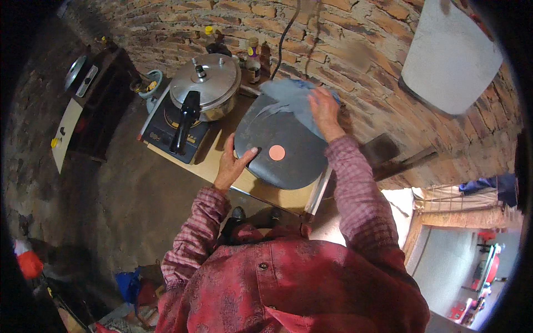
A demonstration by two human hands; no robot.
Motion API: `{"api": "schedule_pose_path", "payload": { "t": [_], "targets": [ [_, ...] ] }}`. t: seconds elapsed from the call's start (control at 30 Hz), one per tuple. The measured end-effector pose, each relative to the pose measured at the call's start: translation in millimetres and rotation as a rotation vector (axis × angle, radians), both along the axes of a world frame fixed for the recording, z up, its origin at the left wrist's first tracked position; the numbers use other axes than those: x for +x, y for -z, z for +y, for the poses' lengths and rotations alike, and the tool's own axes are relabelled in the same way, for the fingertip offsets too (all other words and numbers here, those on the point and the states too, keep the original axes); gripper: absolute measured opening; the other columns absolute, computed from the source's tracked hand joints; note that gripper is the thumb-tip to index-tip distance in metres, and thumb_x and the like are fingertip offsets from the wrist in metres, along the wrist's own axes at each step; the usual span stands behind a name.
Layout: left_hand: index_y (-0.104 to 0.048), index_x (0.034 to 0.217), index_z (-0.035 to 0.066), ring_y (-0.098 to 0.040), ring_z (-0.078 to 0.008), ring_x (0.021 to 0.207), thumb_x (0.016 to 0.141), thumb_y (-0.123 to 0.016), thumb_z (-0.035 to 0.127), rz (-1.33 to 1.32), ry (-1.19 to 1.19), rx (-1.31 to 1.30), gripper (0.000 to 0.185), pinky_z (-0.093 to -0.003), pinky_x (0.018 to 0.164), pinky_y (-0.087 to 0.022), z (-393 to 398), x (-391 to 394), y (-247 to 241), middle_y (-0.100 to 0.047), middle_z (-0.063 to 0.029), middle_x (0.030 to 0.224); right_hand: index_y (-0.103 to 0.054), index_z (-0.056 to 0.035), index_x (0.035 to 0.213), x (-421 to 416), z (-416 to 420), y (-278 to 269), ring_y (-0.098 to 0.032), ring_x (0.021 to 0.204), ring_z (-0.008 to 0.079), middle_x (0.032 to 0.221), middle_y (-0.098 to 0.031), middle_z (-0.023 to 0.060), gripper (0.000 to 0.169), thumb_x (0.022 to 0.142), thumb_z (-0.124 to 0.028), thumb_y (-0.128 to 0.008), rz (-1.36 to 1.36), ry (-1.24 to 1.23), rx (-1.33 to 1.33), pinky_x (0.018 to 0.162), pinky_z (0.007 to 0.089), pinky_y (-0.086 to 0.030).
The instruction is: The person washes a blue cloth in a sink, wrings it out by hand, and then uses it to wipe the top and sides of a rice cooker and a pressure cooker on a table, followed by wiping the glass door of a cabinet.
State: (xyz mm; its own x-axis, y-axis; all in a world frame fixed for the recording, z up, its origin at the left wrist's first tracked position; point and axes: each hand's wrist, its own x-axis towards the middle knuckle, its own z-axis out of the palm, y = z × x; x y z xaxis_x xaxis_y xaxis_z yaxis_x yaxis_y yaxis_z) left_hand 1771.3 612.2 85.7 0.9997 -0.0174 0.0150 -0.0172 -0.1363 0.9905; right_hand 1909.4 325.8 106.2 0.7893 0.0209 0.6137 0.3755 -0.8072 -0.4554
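Note:
A dark grey, rounded-square plate or pan (287,133) with an orange disc (277,152) on its surface lies over a light wooden tabletop (287,200). I cannot tell which it is. My left hand (235,162) grips its left edge, the thumb on top and the fingers along the side. Under my right hand (325,108) a pale blue-grey cloth (291,100) is bunched against the far right part of the dark surface. Part of the cloth is blurred, and my right fingertips are partly hidden in its folds.
Left of the plate, a metal pressure cooker (206,83) with a black handle (185,123) stands on a black cooktop (177,133). Jars (253,62) stand behind it, near a brick wall (349,50). A dark cabinet (104,108) is at far left, and a doorway (445,258) at right.

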Motion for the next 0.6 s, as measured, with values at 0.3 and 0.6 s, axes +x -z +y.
{"api": "schedule_pose_path", "payload": {
  "t": [0.3,0.6],
  "targets": [
    [-0.030,0.135,-0.006,-0.049,-0.0257,0.115,0.080,-0.071,0.029,-0.041,0.080,-0.015,0.078,-0.0340,0.096,-0.039,-24,-50,-4,-0.048,-0.0194,0.125,-0.062,0.0009,0.106,-195,0,-4,-0.048,0.119,0.0352,0.120,-0.055,0.0182,0.027,0.079,-0.002,-0.062,0.048,0.032,-0.080,0.100,0.0415,-0.040],
    [-0.022,0.139,-0.008,-0.040,-0.0310,0.126,0.076,-0.074,0.028,0.025,0.054,0.040,0.090,-0.0360,0.103,-0.033,-34,-87,3,-0.038,-0.0239,0.135,-0.063,-0.0005,0.105,-183,20,-14,-0.049,0.118,0.0364,0.121,-0.055,0.0186,0.027,0.078,-0.004,-0.062,0.069,-0.202,-0.154,0.099,0.0417,-0.041]
  ]
}}
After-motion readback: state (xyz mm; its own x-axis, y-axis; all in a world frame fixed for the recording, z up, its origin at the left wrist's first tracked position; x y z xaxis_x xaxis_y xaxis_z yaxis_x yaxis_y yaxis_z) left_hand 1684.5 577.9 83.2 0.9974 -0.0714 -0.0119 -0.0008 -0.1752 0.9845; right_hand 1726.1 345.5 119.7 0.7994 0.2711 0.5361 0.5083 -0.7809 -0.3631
